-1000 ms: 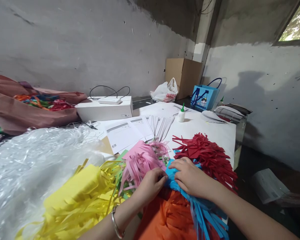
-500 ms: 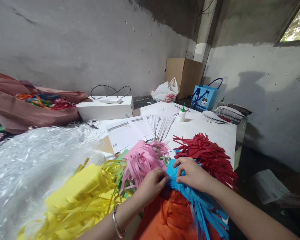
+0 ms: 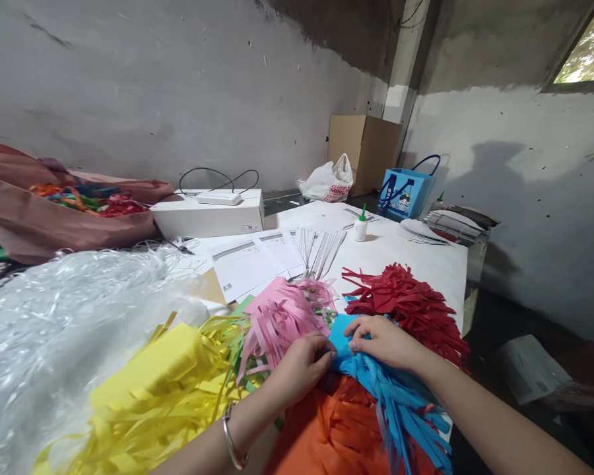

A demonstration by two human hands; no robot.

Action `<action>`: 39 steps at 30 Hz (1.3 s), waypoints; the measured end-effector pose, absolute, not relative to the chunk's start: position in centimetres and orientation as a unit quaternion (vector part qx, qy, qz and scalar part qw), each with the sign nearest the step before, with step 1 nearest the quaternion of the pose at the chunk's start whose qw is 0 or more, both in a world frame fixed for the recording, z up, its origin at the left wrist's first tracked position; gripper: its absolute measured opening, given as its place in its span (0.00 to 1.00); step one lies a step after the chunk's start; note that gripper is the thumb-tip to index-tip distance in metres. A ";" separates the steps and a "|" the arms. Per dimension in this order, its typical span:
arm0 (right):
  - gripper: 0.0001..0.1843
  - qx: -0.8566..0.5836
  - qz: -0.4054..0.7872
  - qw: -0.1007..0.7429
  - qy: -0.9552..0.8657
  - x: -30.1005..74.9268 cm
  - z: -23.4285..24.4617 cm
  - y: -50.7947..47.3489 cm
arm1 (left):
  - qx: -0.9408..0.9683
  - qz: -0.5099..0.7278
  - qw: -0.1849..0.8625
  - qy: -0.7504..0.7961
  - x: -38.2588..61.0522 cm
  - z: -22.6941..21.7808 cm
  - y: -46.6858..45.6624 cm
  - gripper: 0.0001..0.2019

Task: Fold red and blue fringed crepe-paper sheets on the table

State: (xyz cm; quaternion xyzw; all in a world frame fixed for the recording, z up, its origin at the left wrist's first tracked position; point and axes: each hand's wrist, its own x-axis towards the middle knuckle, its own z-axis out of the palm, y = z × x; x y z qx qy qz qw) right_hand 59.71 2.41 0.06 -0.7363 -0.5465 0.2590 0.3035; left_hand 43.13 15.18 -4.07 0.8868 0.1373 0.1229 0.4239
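Observation:
A stack of blue fringed tissue paper (image 3: 391, 382) lies in front of me, its cut strips trailing to the lower right. My left hand (image 3: 309, 359) has its thumb and fingers closed on the left edge of the blue paper. On top of that same paper, my right hand (image 3: 379, 340) is curled, thumb and fingertips pinched together at the uncut band. Orange fringed paper (image 3: 346, 422) sits just below both hands. Pink fringed paper (image 3: 284, 316) is beyond my left hand, and red fringed paper (image 3: 408, 310) beyond my right.
Yellow fringed paper (image 3: 153, 376) and a heap of clear plastic (image 3: 79, 336) cover the left side. Farther back are printed sheets (image 3: 247, 264), a glue bottle (image 3: 360, 227), a white box (image 3: 212, 218) and a blue bag (image 3: 406, 191). The table edge drops off at right.
My right hand has lowered and flattened a little over the blue paper, its fingers drawing closer together. My left hand stays in place.

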 end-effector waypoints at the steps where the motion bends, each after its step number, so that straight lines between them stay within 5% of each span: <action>1: 0.12 -0.733 0.263 0.300 -0.551 59.7 0.1 2.4 | 0.886 0.123 0.424 0.139 43.1 -4.0 15.2 0.10; 18: 0.09 -0.727 0.245 0.309 -0.562 59.9 0.0 1.8 | 0.887 0.119 0.423 0.140 43.1 -4.3 15.3 0.10; 29: 0.09 -0.702 0.088 0.331 -0.624 58.8 0.0 1.6 | 0.900 0.147 0.388 0.134 43.0 -3.9 14.7 0.08; 32: 0.03 -0.690 0.051 0.313 -0.651 58.1 0.5 1.3 | 0.906 0.166 0.363 0.139 43.1 -3.8 14.4 0.08; 36: 0.21 -0.686 0.010 0.197 -0.701 56.8 1.0 1.7 | 0.909 0.189 0.342 0.143 43.1 -3.8 14.3 0.09; 39: 0.15 -0.691 -0.001 0.091 -0.717 56.8 0.8 3.1 | 0.909 0.209 0.327 0.153 43.1 -3.9 14.3 0.07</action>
